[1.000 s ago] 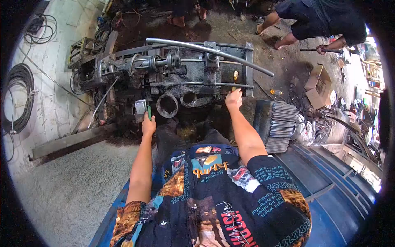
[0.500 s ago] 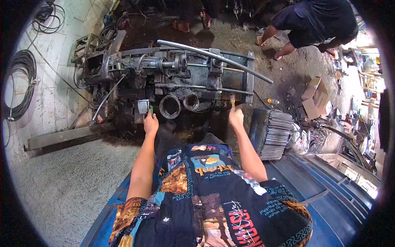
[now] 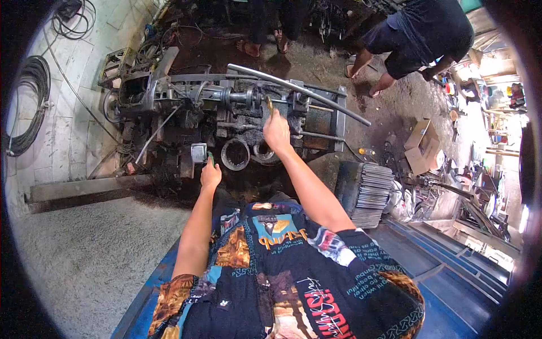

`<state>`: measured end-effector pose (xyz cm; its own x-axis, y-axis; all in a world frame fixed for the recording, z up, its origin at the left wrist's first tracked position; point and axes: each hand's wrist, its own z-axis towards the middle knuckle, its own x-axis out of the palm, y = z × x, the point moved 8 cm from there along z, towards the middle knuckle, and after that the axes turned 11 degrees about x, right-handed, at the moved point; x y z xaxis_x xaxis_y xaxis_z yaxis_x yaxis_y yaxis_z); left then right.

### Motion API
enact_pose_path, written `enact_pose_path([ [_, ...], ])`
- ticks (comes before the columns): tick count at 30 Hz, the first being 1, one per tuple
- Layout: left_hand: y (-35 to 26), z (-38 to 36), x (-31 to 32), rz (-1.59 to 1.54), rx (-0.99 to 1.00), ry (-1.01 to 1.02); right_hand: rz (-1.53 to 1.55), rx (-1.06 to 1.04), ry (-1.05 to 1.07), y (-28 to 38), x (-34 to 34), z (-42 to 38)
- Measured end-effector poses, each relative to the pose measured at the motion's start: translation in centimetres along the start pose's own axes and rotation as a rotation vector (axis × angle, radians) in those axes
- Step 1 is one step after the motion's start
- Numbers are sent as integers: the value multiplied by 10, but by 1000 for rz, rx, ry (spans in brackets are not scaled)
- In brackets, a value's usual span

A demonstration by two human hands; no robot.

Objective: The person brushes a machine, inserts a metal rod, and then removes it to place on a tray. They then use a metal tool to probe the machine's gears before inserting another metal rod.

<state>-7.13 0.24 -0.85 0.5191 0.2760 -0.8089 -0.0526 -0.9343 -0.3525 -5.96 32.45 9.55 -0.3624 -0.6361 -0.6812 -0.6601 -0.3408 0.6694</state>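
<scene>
My left hand [image 3: 211, 174] is closed on a small green object [image 3: 210, 156], just right of a pale square block [image 3: 199, 152]. My right hand [image 3: 276, 133] grips a brush-like tool [image 3: 270, 106] with a yellowish-brown handle, its far end close to the round collar of the lathe-like machine [image 3: 212, 95]. Two metal rings lie in front of the machine: a larger one [image 3: 235, 155] and a smaller one [image 3: 263, 150], partly behind my right wrist. Across the machine's top rests a long metal pipe [image 3: 299, 89], slanting down to the right.
A bent-over person [image 3: 423, 37] is at the upper right, and another person's bare feet [image 3: 248, 48] show beyond the machine. Stacked metal plates [image 3: 372, 192] and an open cardboard box [image 3: 422, 147] lie to the right. A coiled cable [image 3: 28, 104] hangs at left.
My right hand has moved left and forward with the tool, from the machine's right end to its middle. My left hand stays near the square block. The camera view has shifted slightly.
</scene>
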Motion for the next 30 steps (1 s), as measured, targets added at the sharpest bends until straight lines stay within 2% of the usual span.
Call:
enact_pose_path([
  [2, -2, 1, -3, -5, 7, -10, -137, 62, 38, 16, 6, 9],
  [5, 2, 3, -1, -11, 11, -12, -173, 41, 78, 20, 17, 13],
  [10, -1, 0, -9, -31, -23, -17, -243, 39, 193, -2, 19, -12],
  [15, 3, 1, -9, -15, -15, -16, -192, 63, 181, -17, 4, -42],
  [20, 5, -1, -8, 8, -12, 2, -135, 18, 109, -23, -1, -43],
  [30, 5, -3, -1, 17, 23, -73, -64, 27, 118, -27, -8, -44],
])
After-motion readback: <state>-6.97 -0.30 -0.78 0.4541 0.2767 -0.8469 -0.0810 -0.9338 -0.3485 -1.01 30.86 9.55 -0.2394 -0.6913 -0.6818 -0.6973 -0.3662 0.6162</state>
